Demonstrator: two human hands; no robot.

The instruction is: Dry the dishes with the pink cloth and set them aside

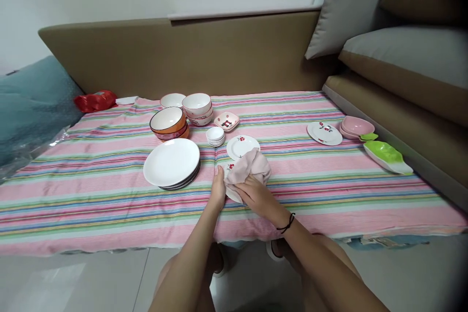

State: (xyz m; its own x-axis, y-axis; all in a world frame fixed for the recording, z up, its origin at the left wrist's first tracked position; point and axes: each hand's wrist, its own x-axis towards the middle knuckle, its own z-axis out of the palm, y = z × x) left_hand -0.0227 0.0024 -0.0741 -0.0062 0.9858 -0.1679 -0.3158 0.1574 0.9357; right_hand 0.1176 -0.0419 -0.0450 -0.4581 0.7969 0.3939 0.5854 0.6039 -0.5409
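My left hand (218,188) grips the left edge of a white plate (234,196) with a red flower print, its thumb on the rim. Bunched over that plate is a pale pink cloth (252,165), pressed down by my right hand (256,195), which is closed on it. The cloth hides much of the plate. Just behind it lies another flowered plate (239,146). To the left stands a stack of large white plates (171,162) with dark undersides. Small white dishes (215,135) are stacked near the flowered plates.
Orange-sided bowls (170,124), white bowls (197,105) and a square pink dish (226,121) stand at the back. On the right are a flowered plate (324,133), pink bowls (356,126) and a green leaf-shaped dish (385,153). Cushions (409,58) border the striped cloth (109,195).
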